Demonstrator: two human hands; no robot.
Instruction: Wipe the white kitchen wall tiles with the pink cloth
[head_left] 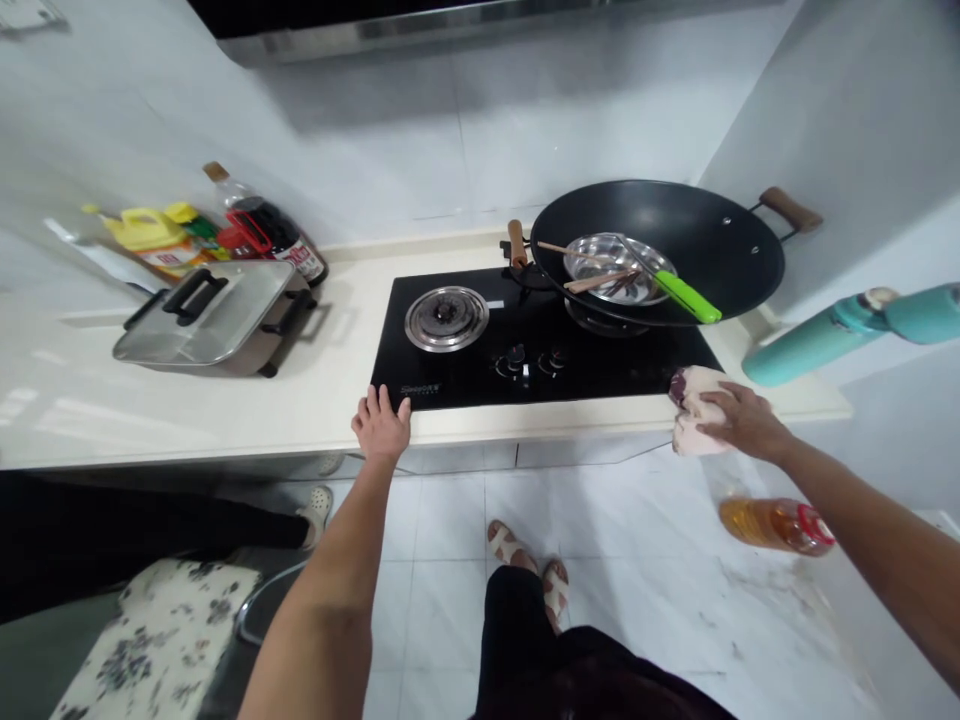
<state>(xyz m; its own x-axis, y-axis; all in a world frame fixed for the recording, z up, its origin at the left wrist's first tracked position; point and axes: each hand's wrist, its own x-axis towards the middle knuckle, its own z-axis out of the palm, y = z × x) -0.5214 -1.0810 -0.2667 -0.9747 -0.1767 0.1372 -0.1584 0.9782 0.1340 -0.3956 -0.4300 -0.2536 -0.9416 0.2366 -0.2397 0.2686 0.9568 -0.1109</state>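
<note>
My left hand (381,425) rests on the counter's front edge with its fingers spread, the tips at the front left corner of the black gas stove (465,385). In my right hand (742,415) is a bunched pale pink cloth (699,405) with a dark patch, pressed on the counter edge by the stove's front right corner. A black wok (720,235) sits over the right burner. Inside it lie metal bowls (626,285), wooden utensils and a utensil with a bright green handle (686,296). The left burner (447,318) is uncovered.
A lidded electric pan (214,320) and several bottles, including a dark sauce bottle (281,235), stand at the left. A teal bottle (814,340) stands at the right. On the floor is an oil bottle (776,525). Another person's leg (150,535) shows lower left.
</note>
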